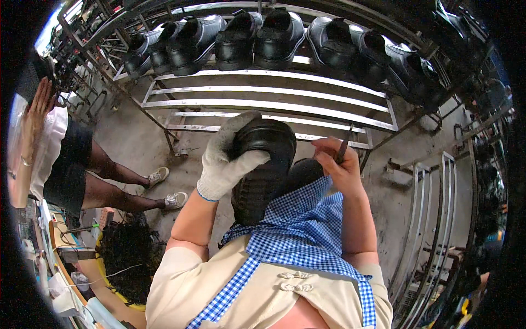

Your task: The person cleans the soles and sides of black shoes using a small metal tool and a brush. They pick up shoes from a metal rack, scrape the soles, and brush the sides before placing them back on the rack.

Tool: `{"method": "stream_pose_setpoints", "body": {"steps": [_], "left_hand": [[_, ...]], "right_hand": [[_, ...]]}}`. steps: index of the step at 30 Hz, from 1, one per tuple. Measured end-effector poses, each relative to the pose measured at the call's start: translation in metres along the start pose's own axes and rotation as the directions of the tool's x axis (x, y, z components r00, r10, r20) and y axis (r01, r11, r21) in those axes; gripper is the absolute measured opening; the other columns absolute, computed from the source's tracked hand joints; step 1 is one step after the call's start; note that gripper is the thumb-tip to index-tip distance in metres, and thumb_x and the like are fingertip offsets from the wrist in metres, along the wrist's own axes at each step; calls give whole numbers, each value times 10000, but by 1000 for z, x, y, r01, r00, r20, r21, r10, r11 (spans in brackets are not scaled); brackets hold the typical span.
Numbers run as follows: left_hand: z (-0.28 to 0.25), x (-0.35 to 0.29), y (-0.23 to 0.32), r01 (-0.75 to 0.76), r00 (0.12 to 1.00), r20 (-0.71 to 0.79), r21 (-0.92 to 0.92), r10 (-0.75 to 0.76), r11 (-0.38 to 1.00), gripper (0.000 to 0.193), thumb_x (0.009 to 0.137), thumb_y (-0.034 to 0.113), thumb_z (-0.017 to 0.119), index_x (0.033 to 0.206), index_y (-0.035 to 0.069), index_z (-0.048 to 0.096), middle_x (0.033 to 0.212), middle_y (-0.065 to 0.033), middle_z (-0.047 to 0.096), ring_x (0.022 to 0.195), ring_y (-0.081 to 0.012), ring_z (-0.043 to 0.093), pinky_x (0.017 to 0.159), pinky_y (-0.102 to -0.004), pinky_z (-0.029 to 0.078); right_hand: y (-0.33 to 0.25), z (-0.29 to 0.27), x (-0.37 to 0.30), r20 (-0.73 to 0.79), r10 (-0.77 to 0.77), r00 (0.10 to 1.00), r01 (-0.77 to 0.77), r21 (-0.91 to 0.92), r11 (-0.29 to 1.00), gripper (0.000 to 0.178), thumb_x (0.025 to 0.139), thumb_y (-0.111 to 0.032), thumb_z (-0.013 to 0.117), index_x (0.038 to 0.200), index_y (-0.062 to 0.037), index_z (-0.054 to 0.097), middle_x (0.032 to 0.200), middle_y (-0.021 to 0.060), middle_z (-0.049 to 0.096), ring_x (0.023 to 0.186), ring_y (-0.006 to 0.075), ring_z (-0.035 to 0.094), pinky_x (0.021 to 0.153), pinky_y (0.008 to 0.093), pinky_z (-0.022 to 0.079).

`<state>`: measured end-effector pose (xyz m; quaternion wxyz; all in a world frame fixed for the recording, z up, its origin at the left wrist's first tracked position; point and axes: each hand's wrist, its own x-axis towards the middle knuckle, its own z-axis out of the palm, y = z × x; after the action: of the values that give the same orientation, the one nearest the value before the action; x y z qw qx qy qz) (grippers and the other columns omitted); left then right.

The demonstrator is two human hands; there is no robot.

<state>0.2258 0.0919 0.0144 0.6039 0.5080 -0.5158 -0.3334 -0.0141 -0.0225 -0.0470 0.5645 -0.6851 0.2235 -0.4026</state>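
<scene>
My left hand (227, 159), in a whitish work glove with greyed fingers, is closed around a black shoe (260, 189). The shoe is held up in front of my chest, with what looks like its ridged sole turned towards me. To the right of it, my bare right hand (341, 164) is closed on a slim dark pointed tool (342, 150), whose thin tip points up and away from me. The tool and the shoe are apart. A blue-and-white checked apron (307, 233) covers my lap below both hands.
A metal rack (263, 104) stands ahead, with a row of black shoes (279, 38) on its upper level. Another person (68, 159) stands at the left. Below them, a yellow-rimmed container (123, 257) holds black stringy material. More metal racking (435, 219) is at the right.
</scene>
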Motion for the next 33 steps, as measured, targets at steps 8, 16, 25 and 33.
{"method": "stream_pose_setpoints", "body": {"steps": [8,16,25,33], "left_hand": [[-24,18,-3,-112,968,-249,-319,31,941,638,827,311,758,1302,-35,509,1169,-139,641,1045,-219,637,929,-350,516],[-38,2,25,89,954,-144,-702,-264,706,708,924,620,468,1390,87,464,1273,-118,597,1098,-246,622,950,-412,515],[-17,-56,-24,-164,944,-326,-335,49,928,695,836,252,751,1404,27,420,1337,-127,543,1199,-258,549,1023,-400,458],[-127,-4,33,-457,790,-606,-489,88,743,613,834,282,707,1338,29,466,1221,-98,605,1089,-253,602,970,-385,481]], "right_hand": [[40,37,-3,315,244,917,-269,37,962,608,793,-167,773,1340,-69,526,1154,18,604,978,115,536,860,275,440],[73,99,-24,544,266,796,-578,553,599,728,806,-183,642,1445,10,350,1392,100,506,1263,234,500,1064,362,389],[-28,145,54,358,-160,920,105,169,980,901,785,-251,806,1464,28,284,1327,148,536,1148,215,543,990,342,437],[-39,103,32,213,-141,967,128,74,989,813,795,-56,734,1485,-98,306,1222,78,627,617,5,472,564,188,413]]}}
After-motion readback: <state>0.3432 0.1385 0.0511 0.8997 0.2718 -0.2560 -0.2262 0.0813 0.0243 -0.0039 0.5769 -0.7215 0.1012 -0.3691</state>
